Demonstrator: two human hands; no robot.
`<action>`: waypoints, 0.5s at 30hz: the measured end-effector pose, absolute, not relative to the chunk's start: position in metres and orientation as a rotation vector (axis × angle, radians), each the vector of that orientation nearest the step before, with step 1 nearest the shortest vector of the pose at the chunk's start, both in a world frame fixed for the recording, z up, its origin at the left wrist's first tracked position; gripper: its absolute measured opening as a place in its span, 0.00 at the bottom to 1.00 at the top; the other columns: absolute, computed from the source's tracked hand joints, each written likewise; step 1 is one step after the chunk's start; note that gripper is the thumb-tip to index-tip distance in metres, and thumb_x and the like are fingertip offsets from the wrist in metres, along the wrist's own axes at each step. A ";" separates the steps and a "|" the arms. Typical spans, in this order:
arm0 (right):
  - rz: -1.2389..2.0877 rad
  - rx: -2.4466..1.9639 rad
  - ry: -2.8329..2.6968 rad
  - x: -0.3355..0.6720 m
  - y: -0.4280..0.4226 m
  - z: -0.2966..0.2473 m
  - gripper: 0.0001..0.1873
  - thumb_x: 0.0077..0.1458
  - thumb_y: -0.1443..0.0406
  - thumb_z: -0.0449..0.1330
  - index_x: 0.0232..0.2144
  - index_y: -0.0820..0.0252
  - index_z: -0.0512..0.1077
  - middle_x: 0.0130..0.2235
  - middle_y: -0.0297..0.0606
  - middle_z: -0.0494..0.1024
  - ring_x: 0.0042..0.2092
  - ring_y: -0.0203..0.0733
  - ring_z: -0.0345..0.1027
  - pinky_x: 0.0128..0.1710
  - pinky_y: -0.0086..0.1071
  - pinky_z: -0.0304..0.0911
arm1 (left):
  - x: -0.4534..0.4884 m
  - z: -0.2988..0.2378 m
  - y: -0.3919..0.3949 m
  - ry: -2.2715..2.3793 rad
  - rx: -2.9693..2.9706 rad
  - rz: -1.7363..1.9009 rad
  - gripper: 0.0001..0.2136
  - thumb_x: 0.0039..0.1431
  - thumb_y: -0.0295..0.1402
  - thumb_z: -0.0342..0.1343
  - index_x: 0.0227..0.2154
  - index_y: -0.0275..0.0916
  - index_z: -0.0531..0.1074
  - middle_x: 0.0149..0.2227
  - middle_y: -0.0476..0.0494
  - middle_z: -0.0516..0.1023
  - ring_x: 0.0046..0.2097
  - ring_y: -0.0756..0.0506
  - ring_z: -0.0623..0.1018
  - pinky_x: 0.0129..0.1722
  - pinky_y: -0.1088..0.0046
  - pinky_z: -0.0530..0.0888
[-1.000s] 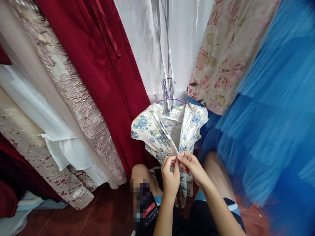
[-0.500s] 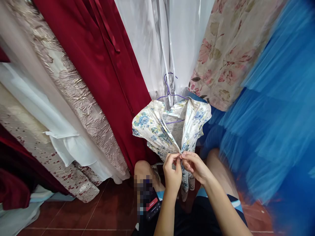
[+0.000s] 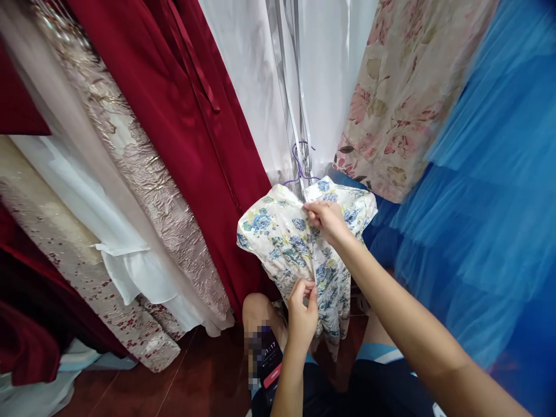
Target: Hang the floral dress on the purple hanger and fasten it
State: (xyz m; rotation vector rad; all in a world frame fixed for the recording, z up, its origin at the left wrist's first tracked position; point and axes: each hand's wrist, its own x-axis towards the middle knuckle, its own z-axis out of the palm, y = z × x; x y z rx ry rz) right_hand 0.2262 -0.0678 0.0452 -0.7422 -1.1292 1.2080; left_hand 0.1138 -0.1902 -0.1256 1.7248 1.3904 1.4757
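Pinched the centre seam low down, thumb against fingers, with the left hand; pinched it near the neckline with the right hand, likewise closed. Held between them a floral dress, draped over a purple hanger before a white garment. Looked light, limp, possibly slippery; seemed safest gripped along the seam.

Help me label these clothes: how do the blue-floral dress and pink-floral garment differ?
The blue-floral dress has blue flowers on white; the pink-floral garment has pink ones on beige. The dress shows its shoulders; the garment's top is out of frame. The left hand and right hand pinch the dress's front; neither touches the garment. Both are floral.
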 end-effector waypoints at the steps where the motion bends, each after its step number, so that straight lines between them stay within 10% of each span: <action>1: 1.186 -0.734 -1.114 0.223 -0.060 0.054 0.12 0.45 0.63 0.63 0.17 0.60 0.66 0.15 0.28 0.61 0.16 0.28 0.46 0.16 0.27 0.41 | 0.110 -0.129 -0.189 1.394 1.733 1.463 0.04 0.63 0.31 0.51 0.34 0.39 0.70 0.34 0.44 0.75 0.37 0.44 0.76 0.39 0.69 0.72; 7: 1.167 -0.703 -1.107 0.219 -0.054 0.064 0.07 0.47 0.66 0.62 0.21 0.62 0.68 0.16 0.28 0.63 0.16 0.28 0.48 0.16 0.27 0.42 | 0.092 -0.117 -0.167 1.349 1.860 1.398 0.05 0.59 0.29 0.54 0.37 0.39 0.73 0.38 0.43 0.76 0.40 0.44 0.76 0.41 0.68 0.73; 15: 1.094 -0.672 -1.274 0.232 -0.063 0.055 0.08 0.50 0.63 0.62 0.25 0.60 0.67 0.17 0.27 0.62 0.18 0.30 0.51 0.18 0.27 0.45 | 0.090 0.045 -0.090 1.088 2.078 1.684 0.14 0.65 0.35 0.50 0.52 0.42 0.70 0.38 0.44 0.77 0.36 0.47 0.76 0.39 0.70 0.72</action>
